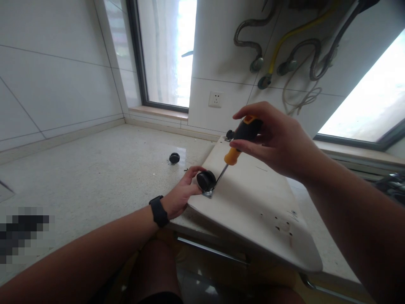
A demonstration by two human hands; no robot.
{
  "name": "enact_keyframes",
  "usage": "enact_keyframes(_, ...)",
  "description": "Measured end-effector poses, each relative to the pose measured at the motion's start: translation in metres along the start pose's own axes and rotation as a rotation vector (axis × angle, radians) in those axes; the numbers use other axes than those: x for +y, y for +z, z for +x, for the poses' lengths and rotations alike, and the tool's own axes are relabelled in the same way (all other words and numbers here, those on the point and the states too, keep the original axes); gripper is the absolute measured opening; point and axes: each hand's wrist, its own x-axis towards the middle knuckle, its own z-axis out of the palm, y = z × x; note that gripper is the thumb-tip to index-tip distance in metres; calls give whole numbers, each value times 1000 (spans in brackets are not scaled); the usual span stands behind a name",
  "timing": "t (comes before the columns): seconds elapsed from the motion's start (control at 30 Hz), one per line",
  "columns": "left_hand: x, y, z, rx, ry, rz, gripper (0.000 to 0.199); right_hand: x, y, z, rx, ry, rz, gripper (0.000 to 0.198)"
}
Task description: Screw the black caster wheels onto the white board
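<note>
A black caster wheel stands on its metal plate near the left front corner of a white board. Beside that wheel, my left hand has its fingers closed round the caster's outer side. My right hand grips a screwdriver with a black and yellow handle. Its shaft slants down to the caster's plate; the tip is hidden behind the wheel. Another caster sits at the board's far corner, partly behind the screwdriver. Several holes show at the board's near right part.
A loose caster lies on the speckled countertop to the left. The board overhangs the counter's front edge, above a metal handle. On the back wall are a socket and hanging hoses. A window stands behind.
</note>
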Motion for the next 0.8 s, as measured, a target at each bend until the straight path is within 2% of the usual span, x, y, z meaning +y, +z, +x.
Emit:
enact_keyframes(0.1, -1, -1, 0, -5, -12, 9, 57, -3, -2, 1, -5, 44, -85, 51)
enact_keyframes(0.3, -1, -2, 0, 2, -18, 29, 60, -3, -21, 7, -135, 12, 113, 70)
enact_keyframes(0.4, 1, -1, 0, 6, -12, 16, 60, -1, -21, 11, -136, -23, -7, 63)
enact_keyframes(0.53, 2, -1, -1, -13, -10, 26, 69, 2, -13, 14, 10, -23, -276, 44)
enact_keyframes(0.63, 2, -2, -1, -44, -43, 21, 67, 2, -14, 14, -16, -10, -302, 39)
enact_keyframes(0.8, -1, -6, -1, -42, -21, 35, 55, 1, -31, 13, -184, 63, -68, 69)
